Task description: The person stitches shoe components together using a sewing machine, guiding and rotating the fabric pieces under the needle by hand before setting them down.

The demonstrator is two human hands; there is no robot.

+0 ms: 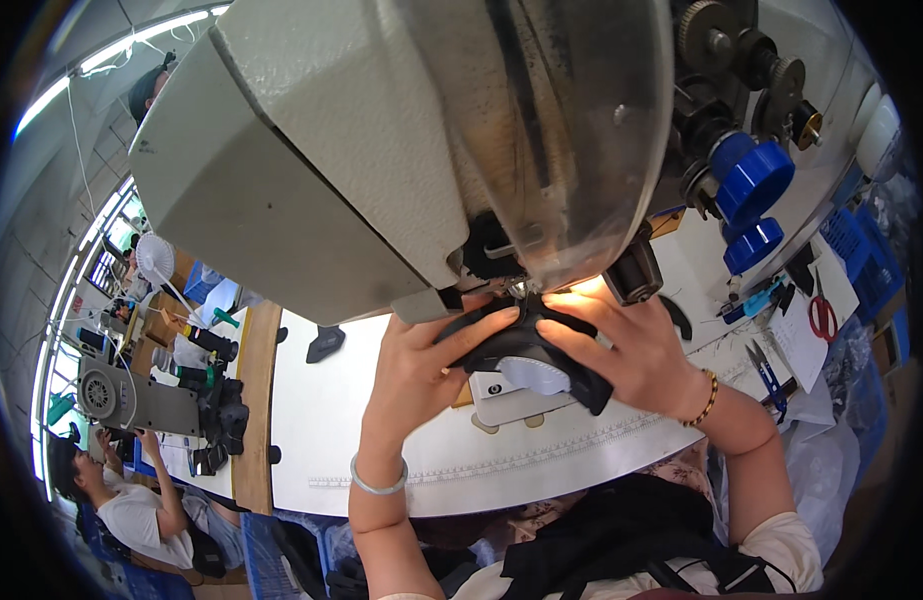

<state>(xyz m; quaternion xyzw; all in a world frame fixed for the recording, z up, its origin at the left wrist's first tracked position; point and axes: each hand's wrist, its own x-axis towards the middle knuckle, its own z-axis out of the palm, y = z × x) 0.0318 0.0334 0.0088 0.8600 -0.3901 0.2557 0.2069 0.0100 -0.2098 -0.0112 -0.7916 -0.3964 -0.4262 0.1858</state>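
Note:
Both hands hold a black curved piece (579, 383), which looks like a shoe upper with a light grey panel, under the sewing machine's (346, 130) needle area (519, 288). My left hand (413, 362) grips its left side, index finger stretched toward the needle. From the right, my right hand (643, 352) presses on the piece with its fingertips close to the needle. A lit lamp shines just behind those fingertips. The fingers partly cover the piece, and the stitching point itself is hard to make out.
A flat dark piece (325, 343) lies on the white table (311, 420), left of my hand. Red-handled scissors (821, 318) and blue-handled snips (766, 378) lie at the right. Blue thread-tension knobs (756, 185) jut out above. Another person (141, 510) works at a machine far left.

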